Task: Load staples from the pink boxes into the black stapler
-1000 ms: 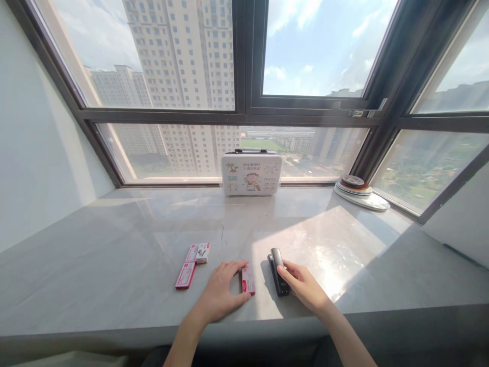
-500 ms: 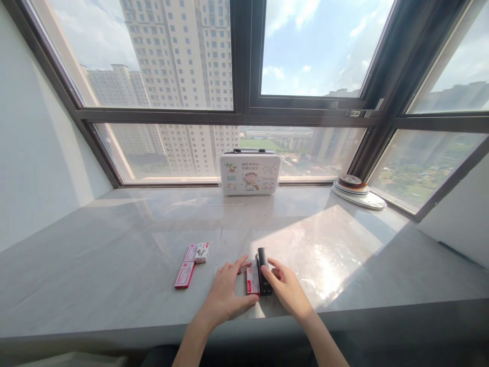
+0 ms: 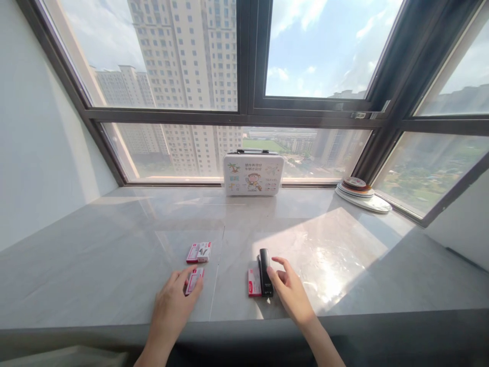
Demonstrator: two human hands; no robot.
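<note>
My left hand (image 3: 171,307) lies flat on the grey stone sill, its fingertips touching a small red staple box (image 3: 194,280). My right hand (image 3: 289,291) rests with fingers apart, the thumb against the right side of a black stapler (image 3: 265,271). A second red staple box (image 3: 254,282) lies flush against the stapler's left side. A third red and white box (image 3: 199,252) sits a little farther back, left of centre.
A white cartoon-printed case (image 3: 253,176) with a handle stands against the window at the back centre. A stack of round plates (image 3: 362,193) sits at the back right. The sill's front edge (image 3: 244,326) runs just below my wrists. Walls close both sides.
My right hand slid the stapler left until it lay beside the red box. My left hand left that box and moved left onto the other red box, which now lies nearer.
</note>
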